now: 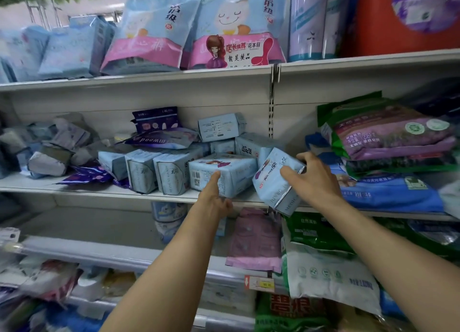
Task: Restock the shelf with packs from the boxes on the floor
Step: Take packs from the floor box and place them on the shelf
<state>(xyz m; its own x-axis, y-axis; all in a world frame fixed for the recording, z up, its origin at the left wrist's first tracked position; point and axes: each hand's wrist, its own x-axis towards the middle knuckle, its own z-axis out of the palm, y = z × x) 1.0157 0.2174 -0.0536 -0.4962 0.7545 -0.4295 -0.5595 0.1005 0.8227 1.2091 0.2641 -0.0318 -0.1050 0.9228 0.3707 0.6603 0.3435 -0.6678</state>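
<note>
Right hand (314,180) grip curled round tilted pack (275,182), left hand (214,194) forefinger touching shelved pack (224,173)

right hand (314,180) grips tilted pack (275,182) | left hand (213,194) touches shelf pack (221,173)

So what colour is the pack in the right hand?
Light blue pack, held by the right hand; head view.

Head-worn view, facing close onto the shelf (139,194), slightly downward.
</note>
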